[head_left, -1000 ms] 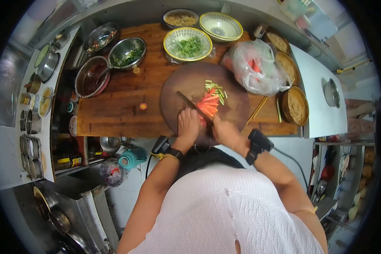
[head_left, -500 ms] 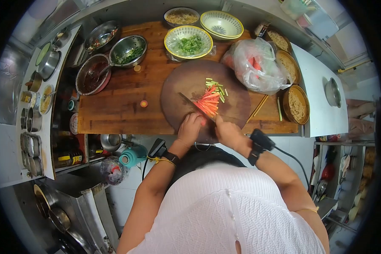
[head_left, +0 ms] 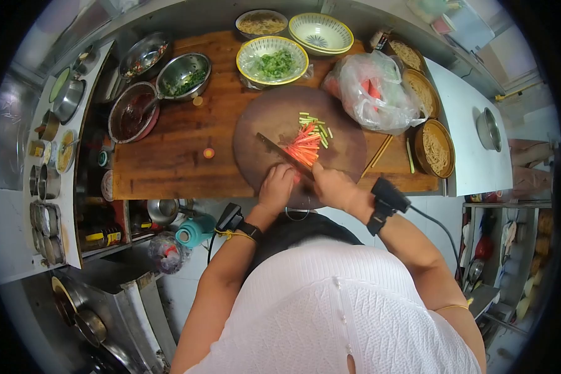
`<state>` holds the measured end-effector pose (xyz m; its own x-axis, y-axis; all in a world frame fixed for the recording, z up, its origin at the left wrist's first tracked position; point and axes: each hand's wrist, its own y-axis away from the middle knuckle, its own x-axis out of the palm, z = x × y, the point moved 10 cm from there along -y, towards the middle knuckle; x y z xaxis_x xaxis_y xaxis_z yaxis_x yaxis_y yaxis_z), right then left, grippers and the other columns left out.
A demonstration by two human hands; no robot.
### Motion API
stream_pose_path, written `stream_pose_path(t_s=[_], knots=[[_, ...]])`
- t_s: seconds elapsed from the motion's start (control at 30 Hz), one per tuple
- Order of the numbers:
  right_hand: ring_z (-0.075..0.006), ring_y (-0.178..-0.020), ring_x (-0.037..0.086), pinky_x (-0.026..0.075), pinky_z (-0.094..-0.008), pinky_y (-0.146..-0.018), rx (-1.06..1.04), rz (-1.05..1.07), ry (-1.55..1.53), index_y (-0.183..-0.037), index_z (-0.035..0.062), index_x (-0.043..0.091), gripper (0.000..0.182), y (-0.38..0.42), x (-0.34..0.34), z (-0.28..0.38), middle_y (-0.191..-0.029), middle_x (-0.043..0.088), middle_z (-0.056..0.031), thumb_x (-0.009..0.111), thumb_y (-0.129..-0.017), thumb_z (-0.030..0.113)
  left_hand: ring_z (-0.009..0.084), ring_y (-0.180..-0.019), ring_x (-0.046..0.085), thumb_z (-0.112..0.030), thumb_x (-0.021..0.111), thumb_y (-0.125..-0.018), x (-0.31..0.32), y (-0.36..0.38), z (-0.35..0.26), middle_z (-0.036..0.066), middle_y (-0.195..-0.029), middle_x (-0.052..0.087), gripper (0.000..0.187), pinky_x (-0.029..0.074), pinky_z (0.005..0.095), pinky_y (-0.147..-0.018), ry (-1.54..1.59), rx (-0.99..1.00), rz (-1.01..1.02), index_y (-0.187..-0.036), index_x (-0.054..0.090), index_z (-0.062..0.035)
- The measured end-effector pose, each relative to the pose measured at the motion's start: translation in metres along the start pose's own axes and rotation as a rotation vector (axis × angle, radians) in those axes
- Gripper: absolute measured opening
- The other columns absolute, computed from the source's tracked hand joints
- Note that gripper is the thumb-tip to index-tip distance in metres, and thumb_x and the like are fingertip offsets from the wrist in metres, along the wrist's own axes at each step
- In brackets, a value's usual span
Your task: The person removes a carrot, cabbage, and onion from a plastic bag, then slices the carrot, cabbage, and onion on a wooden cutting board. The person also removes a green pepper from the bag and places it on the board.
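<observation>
My right hand (head_left: 334, 187) is closed round the handle of a kitchen knife (head_left: 279, 151), its blade slanting up and left across a round wooden chopping board (head_left: 255, 121). Beside the blade, my left hand (head_left: 277, 186) has its fingers curled and pressed down on a piece of carrot (head_left: 296, 179), mostly hidden under the fingertips. Just beyond the knife lies a heap of orange carrot strips (head_left: 304, 147), touching the blade. Short green sticks (head_left: 318, 125) of some vegetable lie scattered next to the strips.
A yellow-rimmed bowl of chopped greens (head_left: 274, 60) stands behind the board. To the right are a plastic bag (head_left: 380, 100) with orange-red contents, chopsticks (head_left: 378, 156) and bowls of noodles (head_left: 435, 149). Metal bowls (head_left: 184, 75) stand left; a carrot slice (head_left: 209, 153) lies on the table.
The whole view has shifted slightly, so the table sits a little further left and up. Both hands keep their places; the knife has moved barely, if at all.
</observation>
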<state>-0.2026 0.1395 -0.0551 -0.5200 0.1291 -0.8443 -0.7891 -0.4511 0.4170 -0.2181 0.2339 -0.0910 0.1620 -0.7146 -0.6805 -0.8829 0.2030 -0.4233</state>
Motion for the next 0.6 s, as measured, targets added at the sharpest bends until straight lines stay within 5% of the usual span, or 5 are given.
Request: stream_pose_path(t_s=[0.6], knots=[[-0.0451,-0.077,0.060,0.048,-0.0507,-0.068,0.096,-0.040,-0.120,-0.093,-0.0025,0.043,0.020,0.004,0.018,-0.004,-0.078,0.060,-0.0299,0.051,-0.078,0.006,0.0335,-0.093,0.052,-0.002,0.055,-0.077,-0.001,0.005,0.005,0.014,-0.100,0.054,0.014,0.044,0.0395,-0.082,0.076,-0.009,0.043,-0.091,0.055,-0.0011]])
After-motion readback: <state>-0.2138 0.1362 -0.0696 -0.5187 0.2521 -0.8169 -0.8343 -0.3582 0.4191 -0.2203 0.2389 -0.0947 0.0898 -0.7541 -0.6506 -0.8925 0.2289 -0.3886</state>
